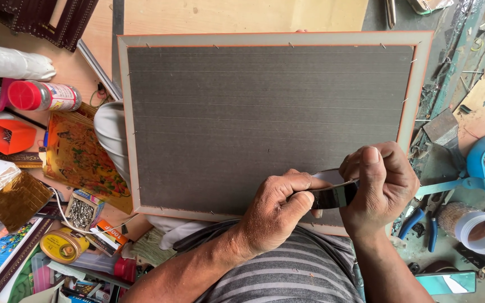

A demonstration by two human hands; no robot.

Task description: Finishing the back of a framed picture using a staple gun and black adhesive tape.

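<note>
- My left hand (276, 210) sits low in the head view, its bare forearm rising from the bottom edge and angling up to the right.
- Its fingers (296, 188) are curled into a loose fist, the thumb lying flat and pointing right, pinching.
- My right hand (380, 188) is just beside it, the two nearly touching at the fingertips.
- I see its wrist coming straight up from the lower right, bent so the knuckles face left.
- Its fingers are folded inward and its thumb is pressed down on top, closed in a pinch.
</note>
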